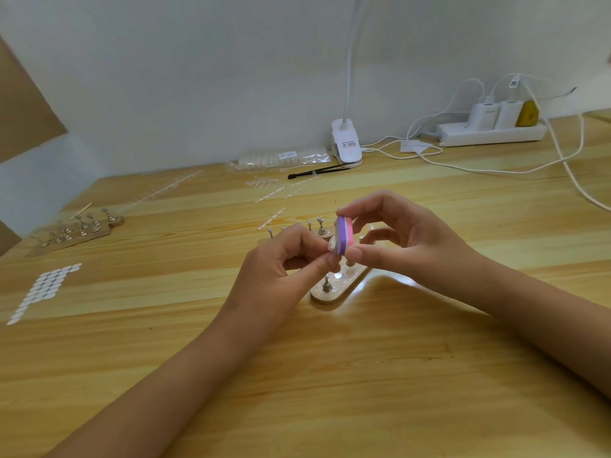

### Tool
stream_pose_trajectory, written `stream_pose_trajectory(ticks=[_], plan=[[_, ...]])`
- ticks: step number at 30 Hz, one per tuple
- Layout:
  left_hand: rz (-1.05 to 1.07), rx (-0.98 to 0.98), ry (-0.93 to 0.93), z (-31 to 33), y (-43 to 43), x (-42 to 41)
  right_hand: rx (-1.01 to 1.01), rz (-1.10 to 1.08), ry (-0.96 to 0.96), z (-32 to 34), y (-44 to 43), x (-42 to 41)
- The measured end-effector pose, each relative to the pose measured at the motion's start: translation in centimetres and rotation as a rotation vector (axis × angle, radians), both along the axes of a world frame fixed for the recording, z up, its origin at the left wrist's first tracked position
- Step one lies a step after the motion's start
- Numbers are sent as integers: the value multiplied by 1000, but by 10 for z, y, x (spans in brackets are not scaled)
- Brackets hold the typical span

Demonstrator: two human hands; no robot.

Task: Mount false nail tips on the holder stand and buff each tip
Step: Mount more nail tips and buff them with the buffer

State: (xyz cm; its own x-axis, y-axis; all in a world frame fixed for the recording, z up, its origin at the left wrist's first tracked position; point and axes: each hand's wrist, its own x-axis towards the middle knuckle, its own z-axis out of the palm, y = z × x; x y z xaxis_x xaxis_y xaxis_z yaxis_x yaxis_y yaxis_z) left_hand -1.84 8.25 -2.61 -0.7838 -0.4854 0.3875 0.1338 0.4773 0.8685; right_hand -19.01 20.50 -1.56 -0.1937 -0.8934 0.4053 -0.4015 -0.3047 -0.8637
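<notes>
Pinch grips: right hand (406,236) on buffer block (344,235), left hand (281,262) on nail tip (332,245).

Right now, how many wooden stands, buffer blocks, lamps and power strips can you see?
Wooden stands: 2 (near stand, far-left stand)
buffer block: 1
clip lamp: 1
power strip: 1
Total: 5

Bare left hand (281,262), bare right hand (410,239): slender fingers, short rounded nails; both forearms bare, uncovered along whole visible length
</notes>
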Motion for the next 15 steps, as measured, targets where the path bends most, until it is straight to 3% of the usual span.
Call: stream_pose_trajectory(ticks=[5, 11, 15], plan=[[39, 22, 9, 0, -1, 1, 50, 55, 12, 1, 1, -1], [-21, -9, 8, 1, 2, 0, 13, -98, -59, 3, -1, -2], [-11, 44, 35, 1, 1, 0, 8, -26, -84, 7, 3, -2]])
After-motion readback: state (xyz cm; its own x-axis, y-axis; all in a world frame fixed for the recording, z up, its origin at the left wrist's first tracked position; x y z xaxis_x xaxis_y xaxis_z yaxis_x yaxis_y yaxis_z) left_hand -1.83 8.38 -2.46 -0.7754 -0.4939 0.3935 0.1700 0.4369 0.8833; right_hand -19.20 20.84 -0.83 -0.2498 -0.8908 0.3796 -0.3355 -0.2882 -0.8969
